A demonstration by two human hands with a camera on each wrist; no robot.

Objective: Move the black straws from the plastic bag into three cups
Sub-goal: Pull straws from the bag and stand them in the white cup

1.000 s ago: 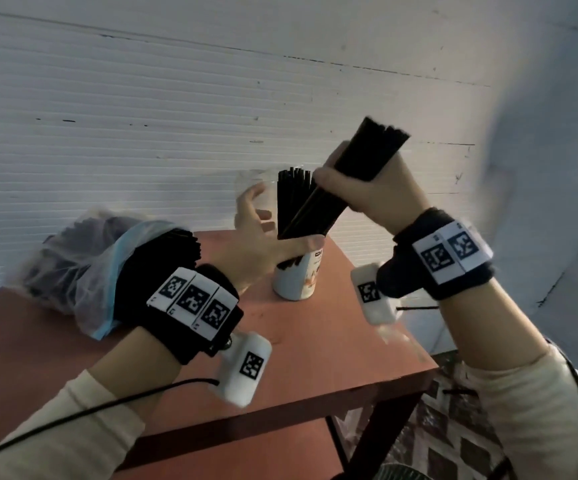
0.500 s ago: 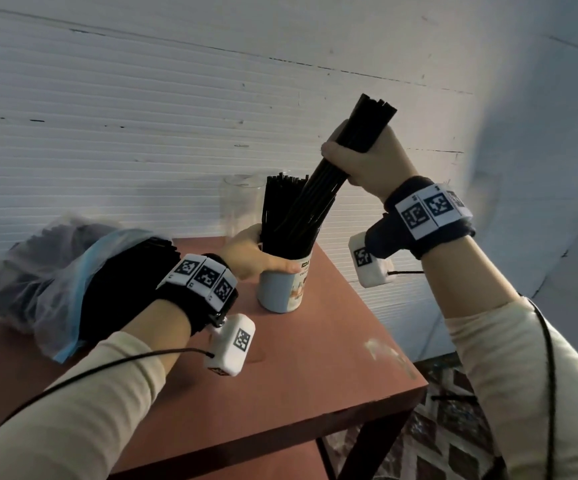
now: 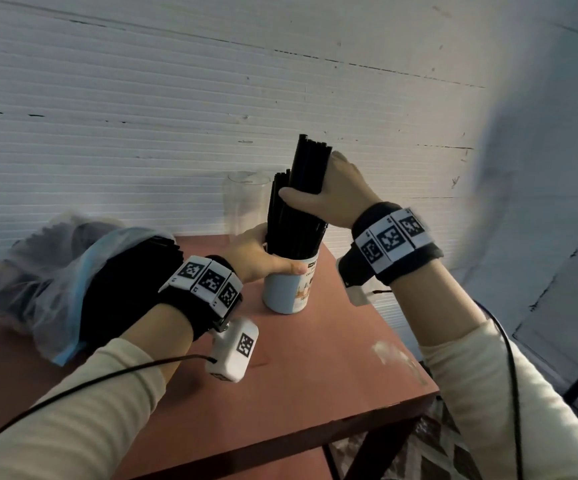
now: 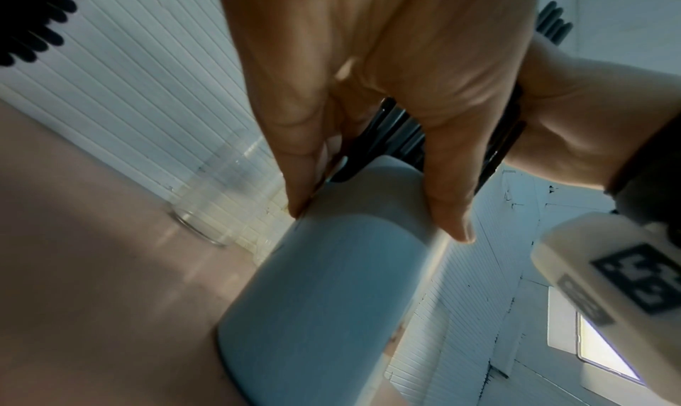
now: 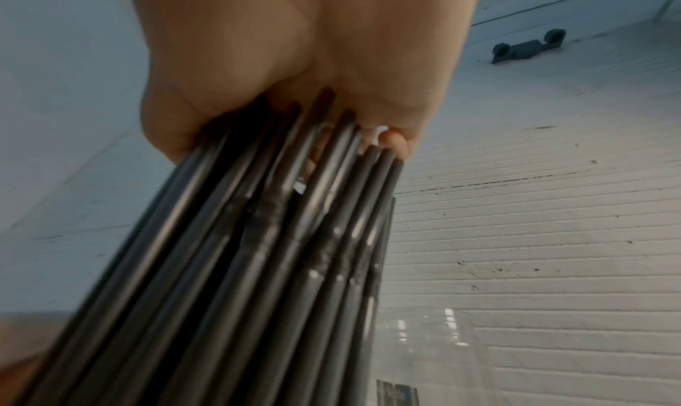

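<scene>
Head view, nearest first: the left hand (image 3: 256, 252) is seen at the near side of the white cup (image 3: 289, 289), its fingers curled round the upper wall just under the rim, the thumb laid across the front; the left wrist view confirms this hold, and the cup is standing on the red table (image 3: 315, 393). Compared with the frames of a second ago, when this hand was open and only approaching, the cup is now steadied. Above it, the right hand (image 3: 332, 195) is closed round a bundle of black straws (image 3: 306, 188); a second ago the bundle was slanted high over the cup, and it has since been brought nearly upright with its lower ends inside the rim, beside straws already lodged there. The right wrist view shows the fingers wrapped tightly about the bundle. It is judged that this load is all but delivered and only release remains. Behind the white cup, a clear cup (image 3: 244, 202) stands against the wall, apparently holding nothing. To the left, the plastic bag (image 3: 48, 268) lies on the table with many straws inside, so much of the task is judged outstanding.
</scene>
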